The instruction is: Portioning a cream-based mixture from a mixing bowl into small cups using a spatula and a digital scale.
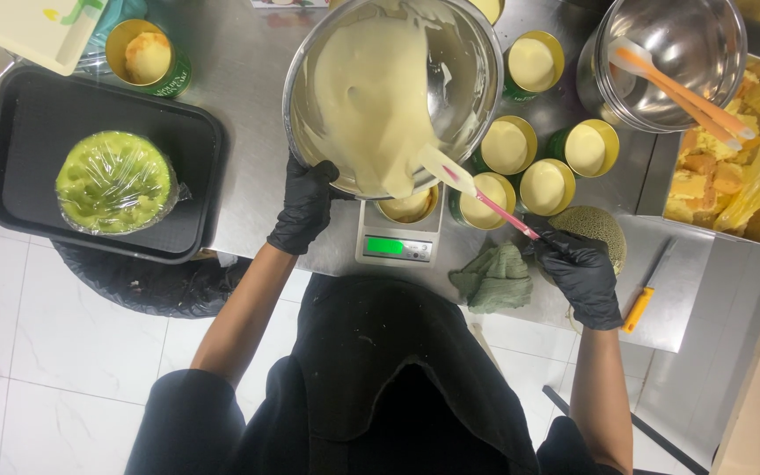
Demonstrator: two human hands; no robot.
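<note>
1. While gripping a pink-handled spatula, right hand, black-gloved, closed round the handle.
2. Left hand clamped on the rim of a tilted steel bowl; smooth pale batter sliding down.
3. Below the bowl, a small cup on a grey scale, on the steel worktop.
</note>
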